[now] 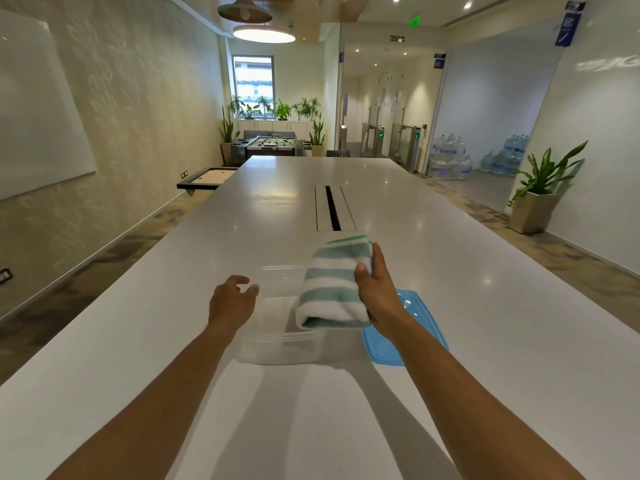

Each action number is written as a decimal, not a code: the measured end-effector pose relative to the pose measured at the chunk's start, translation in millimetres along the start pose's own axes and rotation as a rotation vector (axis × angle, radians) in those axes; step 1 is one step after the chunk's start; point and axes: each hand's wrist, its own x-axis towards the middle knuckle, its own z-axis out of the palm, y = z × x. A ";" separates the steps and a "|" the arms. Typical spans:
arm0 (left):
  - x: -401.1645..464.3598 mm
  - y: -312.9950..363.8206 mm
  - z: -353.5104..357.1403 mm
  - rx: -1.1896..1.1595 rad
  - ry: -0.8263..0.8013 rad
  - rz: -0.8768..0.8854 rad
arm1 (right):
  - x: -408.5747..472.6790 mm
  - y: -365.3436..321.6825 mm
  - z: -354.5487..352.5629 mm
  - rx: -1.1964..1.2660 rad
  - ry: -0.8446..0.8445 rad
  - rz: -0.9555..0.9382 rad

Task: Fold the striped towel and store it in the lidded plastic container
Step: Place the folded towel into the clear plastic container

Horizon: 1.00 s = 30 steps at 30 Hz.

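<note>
1. Folded striped towel (332,285), green and white, held above the clear container (277,344), over its right half.
2. Right hand (375,296): fingers clamped on the towel's right edge, thumb on top.
3. Left hand (231,303): fingers apart and curled, empty, at the container's left rim, possibly touching.
4. Blue lid (417,317): flat on the white table (485,341), just right of the container.
</note>
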 end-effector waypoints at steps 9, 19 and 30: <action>30.2 -8.3 24.8 -0.073 -0.046 -0.069 | 53.7 3.7 51.6 -0.582 -0.144 -0.041; 25.0 -2.3 37.9 -0.089 -0.026 -0.081 | 59.0 23.9 82.3 -0.670 -0.292 0.146; 28.6 -2.9 45.5 -0.029 -0.004 -0.043 | 52.7 42.3 98.0 -1.176 -0.315 -0.416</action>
